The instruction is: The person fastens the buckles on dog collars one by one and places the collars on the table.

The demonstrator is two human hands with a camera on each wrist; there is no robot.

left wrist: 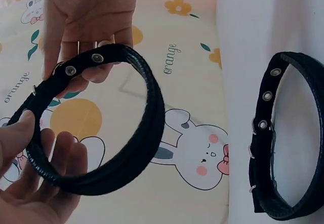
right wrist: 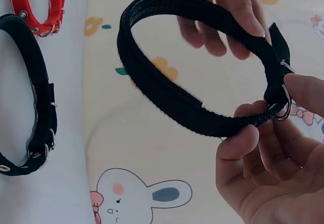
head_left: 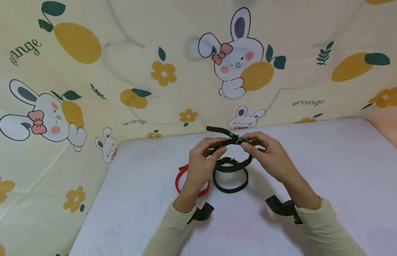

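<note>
Two hands hold a black collar (head_left: 232, 142) lifted above a white table (head_left: 329, 170), the left hand (head_left: 201, 161) pinching the strap on one side and the right hand (head_left: 269, 153) gripping it at the metal ring and buckle. Just below the hands, 1 more black collar (head_left: 230, 179) lies on the table; a red collar (head_left: 180, 177) lies beneath the left hand. The word "orange" (head_left: 308, 102) repeats across the rabbit-print backdrop (head_left: 89, 89).

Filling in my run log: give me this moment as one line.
left hand: holds black collar | right hand: pinches its buckle | table: second black collar, red collar
</note>
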